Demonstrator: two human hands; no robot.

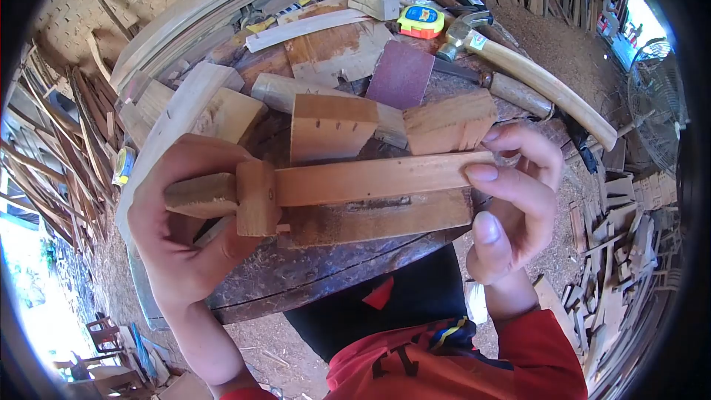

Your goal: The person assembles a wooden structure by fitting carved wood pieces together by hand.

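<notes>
A long wooden bar lies level between my hands, with a short wooden crosspiece at its left end. My left hand is wrapped round the rounded wooden end beyond that crosspiece. The fingertips of my right hand touch the bar's right end, with the thumb apart below them. Just under the bar is a thicker, darker wooden block on the workbench. Two angled wood blocks, one at the left and one at the right, stand right behind the bar.
Farther back on the workbench are red sandpaper, a tape measure, a hammer and a chisel. A second tape measure is at the left edge. Wood scraps and a fan are at the right.
</notes>
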